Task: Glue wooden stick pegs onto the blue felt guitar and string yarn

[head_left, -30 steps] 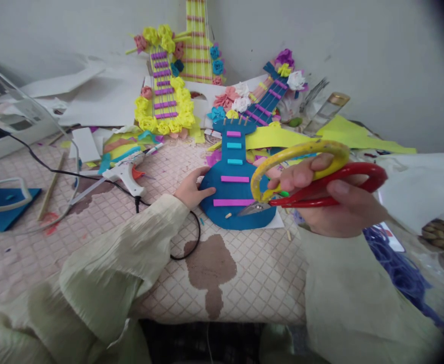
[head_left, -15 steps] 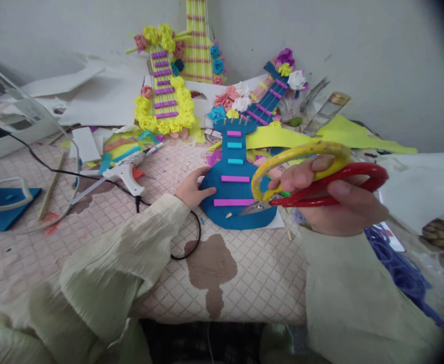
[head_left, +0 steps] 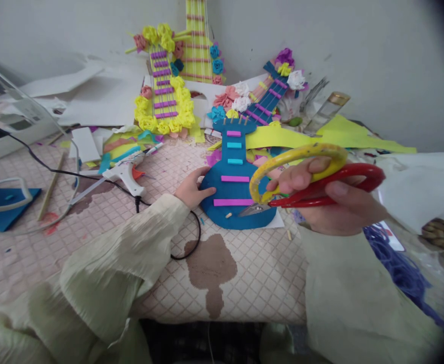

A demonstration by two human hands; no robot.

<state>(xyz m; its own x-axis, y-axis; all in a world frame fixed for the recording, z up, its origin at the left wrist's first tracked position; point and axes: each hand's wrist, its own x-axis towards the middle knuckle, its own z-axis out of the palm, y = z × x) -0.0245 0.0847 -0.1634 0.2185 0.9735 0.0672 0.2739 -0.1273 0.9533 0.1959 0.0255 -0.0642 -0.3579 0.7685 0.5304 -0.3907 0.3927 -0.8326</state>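
A blue paper guitar (head_left: 231, 191) with purple and light-blue bars lies flat on the table. My left hand (head_left: 194, 188) holds its left edge, the thumb on top and the other fingers partly hidden at the rim. In my right hand (head_left: 330, 194) is a pair of scissors (head_left: 308, 202) with one yellow and one red handle loop. Their blades point left, low over the guitar's lower right part. By the tip lies a short piece of wooden stick (head_left: 228, 215). Several small wooden pegs (head_left: 236, 121) stick out of the guitar's head.
To the left lies a white glue gun (head_left: 129, 177) with a black cable. Flower-trimmed paper guitars, one yellow (head_left: 163, 96) and one blue (head_left: 269, 103), lean at the back. Yellow paper (head_left: 343, 134), blue-violet cord (head_left: 396, 268) and a glass jar (head_left: 330, 108) are on the right.
The scissors and my right hand have shifted very slightly left. My left hand and the blue guitar have stayed in place.
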